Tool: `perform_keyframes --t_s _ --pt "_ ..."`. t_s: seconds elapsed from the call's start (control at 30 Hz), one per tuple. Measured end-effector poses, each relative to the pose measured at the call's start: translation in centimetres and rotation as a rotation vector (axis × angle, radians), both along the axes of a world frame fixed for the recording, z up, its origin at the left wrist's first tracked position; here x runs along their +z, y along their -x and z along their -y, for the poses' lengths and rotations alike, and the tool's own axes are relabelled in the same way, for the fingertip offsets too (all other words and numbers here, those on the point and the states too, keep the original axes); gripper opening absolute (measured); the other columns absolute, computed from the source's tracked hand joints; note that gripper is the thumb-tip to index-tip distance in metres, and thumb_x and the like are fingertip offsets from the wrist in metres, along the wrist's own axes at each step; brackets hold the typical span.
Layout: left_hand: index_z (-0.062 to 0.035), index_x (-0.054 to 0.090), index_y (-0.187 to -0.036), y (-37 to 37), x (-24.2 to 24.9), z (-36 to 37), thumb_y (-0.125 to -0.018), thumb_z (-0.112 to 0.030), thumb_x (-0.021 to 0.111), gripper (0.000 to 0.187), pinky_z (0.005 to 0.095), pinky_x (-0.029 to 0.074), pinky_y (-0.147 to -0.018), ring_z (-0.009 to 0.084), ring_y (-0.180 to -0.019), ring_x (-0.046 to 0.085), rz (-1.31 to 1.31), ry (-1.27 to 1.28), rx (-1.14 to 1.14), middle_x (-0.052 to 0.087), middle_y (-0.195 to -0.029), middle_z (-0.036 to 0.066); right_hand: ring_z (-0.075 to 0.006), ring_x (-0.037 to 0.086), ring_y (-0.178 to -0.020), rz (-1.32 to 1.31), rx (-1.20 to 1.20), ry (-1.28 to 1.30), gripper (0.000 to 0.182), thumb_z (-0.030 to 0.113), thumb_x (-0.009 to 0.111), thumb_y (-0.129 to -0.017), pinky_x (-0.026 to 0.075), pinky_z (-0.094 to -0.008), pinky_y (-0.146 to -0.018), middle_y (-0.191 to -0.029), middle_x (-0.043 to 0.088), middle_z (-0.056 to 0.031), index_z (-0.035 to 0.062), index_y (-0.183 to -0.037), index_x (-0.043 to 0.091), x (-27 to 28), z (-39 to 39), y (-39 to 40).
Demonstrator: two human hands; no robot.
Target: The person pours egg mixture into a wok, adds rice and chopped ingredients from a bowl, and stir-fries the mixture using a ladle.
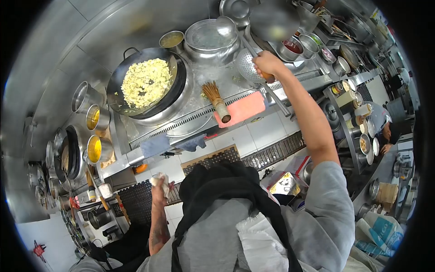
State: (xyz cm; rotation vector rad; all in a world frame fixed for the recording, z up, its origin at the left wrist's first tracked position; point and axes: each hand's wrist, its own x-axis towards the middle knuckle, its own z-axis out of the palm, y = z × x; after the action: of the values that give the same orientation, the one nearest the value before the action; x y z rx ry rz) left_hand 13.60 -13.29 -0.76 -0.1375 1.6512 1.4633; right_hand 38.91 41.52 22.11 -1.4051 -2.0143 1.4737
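My right hand (268,66) is wrapped round the handle of a ladle (225,27), whose bowl is over the rim of a large metal pot (204,36). Just below that hand lies a perforated strainer (247,65) with a long metal handle. Low at the left, my left hand (159,190) is closed on a crumpled white cloth (161,180). A black wok (117,97) sits on the burner, with yellow scrambled egg (147,81) spread inside. Between wok and strainer, a bamboo brush (219,106) rests partly on a pink cloth (247,108).
Metal pots with yellow liquid (94,148) stand left of the wok. A pot of red sauce (291,47) is at the upper right, near a blurred dark wok (275,20). Blue cloths (155,145) hang on the stove's front edge. Another person (380,120) is at the far right.
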Motion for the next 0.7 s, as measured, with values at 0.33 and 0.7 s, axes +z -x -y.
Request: perform_keyframes --t_s 0.33,0.7 --pt "-0.0016 0.047 -0.124 11.3 3.4 -16.8 -0.084 -0.033 0.048 0.051 0.0418 0.051 -0.078 0.036 -0.1 0.061 0.461 -0.533 -0.009 0.058 -0.11 0.021 -0.0411 0.064 -0.065 0.079 -0.047 -0.789 0.035 0.021 0.052 -0.092 0.05 -0.049 -0.064 -0.071 0.064 -0.0231 -0.0071 -0.114 0.052 -0.3 13.7 5.7" --pt "-0.0148 0.05 -0.101 19.4 -0.3 -28.8 -0.094 -0.021 0.045 0.01 0.0363 0.045 -0.05 0.0224 -0.066 0.055 0.374 -0.414 0.284 0.056 -0.082 0.006 -0.0419 0.063 -0.078 0.02 0.039 -0.009 0.047 0.027 0.051 -0.096 0.047 -0.0487 -0.071 -0.079 0.063 -0.0246 -0.0024 -0.132 0.043 -17.6 27.9 16.8"
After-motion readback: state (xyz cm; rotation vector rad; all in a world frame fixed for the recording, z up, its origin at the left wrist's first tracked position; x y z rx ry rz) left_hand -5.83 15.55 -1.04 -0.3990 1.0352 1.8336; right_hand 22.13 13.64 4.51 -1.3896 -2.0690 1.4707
